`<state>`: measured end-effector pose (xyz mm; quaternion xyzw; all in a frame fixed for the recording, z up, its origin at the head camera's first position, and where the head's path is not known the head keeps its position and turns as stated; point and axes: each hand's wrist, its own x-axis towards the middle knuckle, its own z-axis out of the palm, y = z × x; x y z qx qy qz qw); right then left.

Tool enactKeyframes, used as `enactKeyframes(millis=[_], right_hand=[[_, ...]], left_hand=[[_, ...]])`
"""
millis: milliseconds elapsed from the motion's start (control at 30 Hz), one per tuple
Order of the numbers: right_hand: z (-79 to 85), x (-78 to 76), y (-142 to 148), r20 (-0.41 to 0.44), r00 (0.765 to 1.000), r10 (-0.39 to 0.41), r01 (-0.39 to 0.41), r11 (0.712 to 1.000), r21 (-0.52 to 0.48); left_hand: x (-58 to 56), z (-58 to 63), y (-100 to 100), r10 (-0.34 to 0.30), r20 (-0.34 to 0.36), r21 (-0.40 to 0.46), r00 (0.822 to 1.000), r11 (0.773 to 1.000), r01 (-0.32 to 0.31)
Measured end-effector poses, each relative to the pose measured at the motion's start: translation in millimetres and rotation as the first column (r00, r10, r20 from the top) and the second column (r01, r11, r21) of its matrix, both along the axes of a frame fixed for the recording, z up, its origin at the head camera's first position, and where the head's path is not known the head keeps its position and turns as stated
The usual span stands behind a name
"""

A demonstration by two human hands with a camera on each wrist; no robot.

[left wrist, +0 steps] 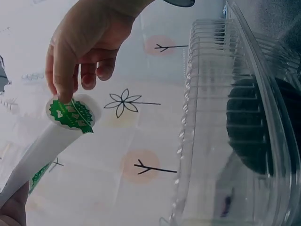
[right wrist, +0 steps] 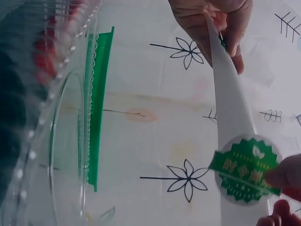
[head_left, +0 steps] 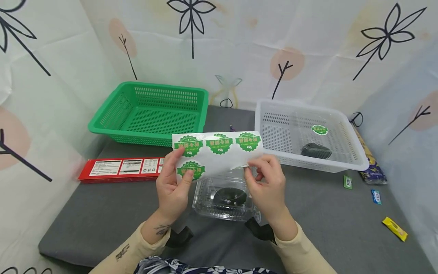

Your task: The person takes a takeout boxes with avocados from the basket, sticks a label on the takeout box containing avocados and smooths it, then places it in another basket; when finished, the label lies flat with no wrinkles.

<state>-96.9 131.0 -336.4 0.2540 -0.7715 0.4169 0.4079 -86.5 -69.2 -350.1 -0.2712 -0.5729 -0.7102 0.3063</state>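
Note:
A white sheet of round green stickers is held up in front of me. My left hand grips its left end, thumb on the front. At the lower right edge, my right hand pinches a round green sticker with white and gold print. In the left wrist view that sticker overlaps the end of the sheet, with the fingertips on its rim. Below the sheet, a clear plastic container lies on the grey table, a dark oval item showing inside. The sheet and right hand partly cover the container.
At the back left stands a green basket, with a red box before it. A white basket at the back right holds a clear container bearing a green sticker. Small packets, one yellow, lie at the right.

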Motion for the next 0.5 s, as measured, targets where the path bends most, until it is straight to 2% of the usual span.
enactKeyframes(millis=[133, 267, 400, 500], right_hand=[[-1.4, -1.5, 2, -0.116, 0.988, 0.102, -0.099, 0.995, 0.034], [-1.5, -1.1, 3, -0.205, 0.945, 0.255, -0.238, 0.966, 0.105], [-1.9, 0.5, 7, -0.169, 0.902, 0.397, -0.386, 0.918, 0.093], [-2.1, -0.5, 12, -0.076, 0.893, 0.443, -0.444, 0.896, 0.01]], left_hand=[[0.4, 1.5, -8, -0.004, 0.03, 0.045, 1.0, 0.999, 0.002], [2.4, 3.8, -22, -0.001, 0.063, 0.086, 0.998, 0.996, -0.004], [7.9, 3.7, -43, 0.008, 0.071, 0.144, 0.997, 0.989, -0.018], [14.8, 0.2, -63, 0.026, 0.085, 0.169, 0.996, 0.985, -0.041]])
